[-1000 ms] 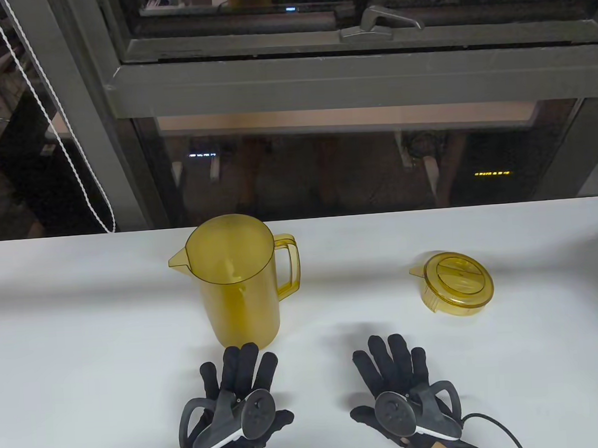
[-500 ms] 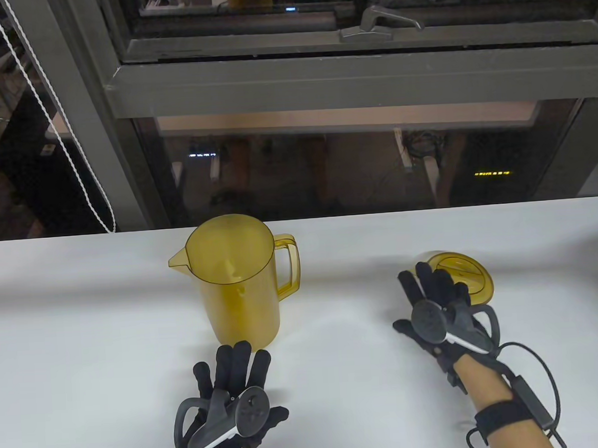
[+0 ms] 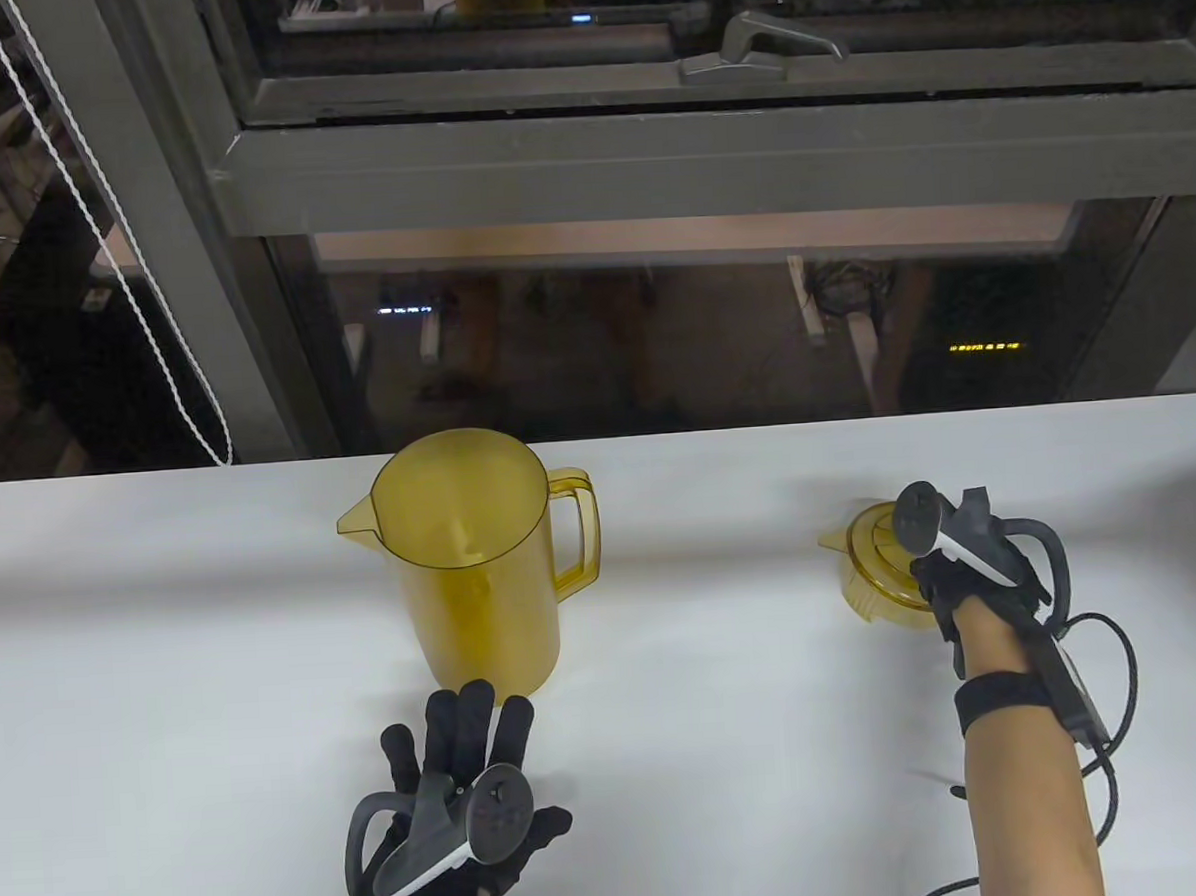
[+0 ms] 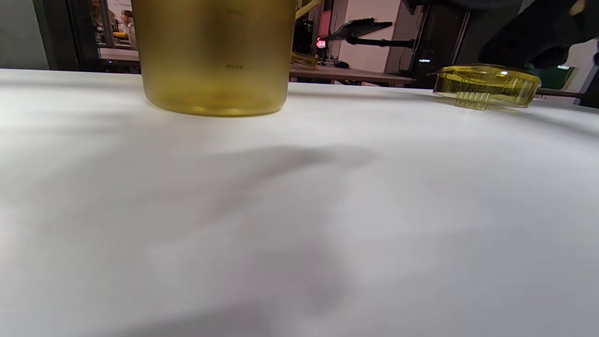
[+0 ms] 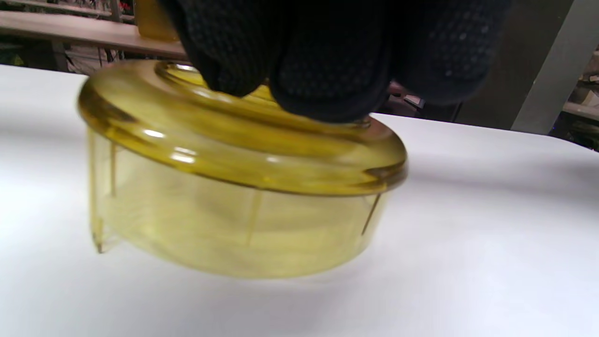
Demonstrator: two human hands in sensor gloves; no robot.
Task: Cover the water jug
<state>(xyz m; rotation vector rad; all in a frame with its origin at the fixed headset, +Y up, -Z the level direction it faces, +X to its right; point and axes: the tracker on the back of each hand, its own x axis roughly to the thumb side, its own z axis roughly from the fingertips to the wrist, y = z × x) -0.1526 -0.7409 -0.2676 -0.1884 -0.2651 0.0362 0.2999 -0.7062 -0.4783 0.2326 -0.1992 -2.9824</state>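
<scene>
Standing upright on the white table [image 3: 166, 611], the jug [image 3: 469, 565] is translucent amber plastic, lidless, its spout at 9 o'clock and its handle at 3 o'clock. Faint measuring marks show on its wall in the left wrist view. The left hand [image 3: 456, 786] lies flat at the jug's 6 o'clock, close to its base, fingers straight and spread, grasping nothing. Well apart at the jug's 3 o'clock, the lid [image 3: 879, 563] sits on the table: same amber, round, with a ribbed clear skirt and a small tab at 9 o'clock. The right hand [image 3: 950, 565] comes down on it from 5 o'clock, wrist raised; its fingers [image 5: 327, 70] press on the lid's top, curled over it, though whether they actually clamp it cannot be told. Behind the table stand a dark window frame [image 3: 643, 155] and a white cord [image 3: 129, 282].
</scene>
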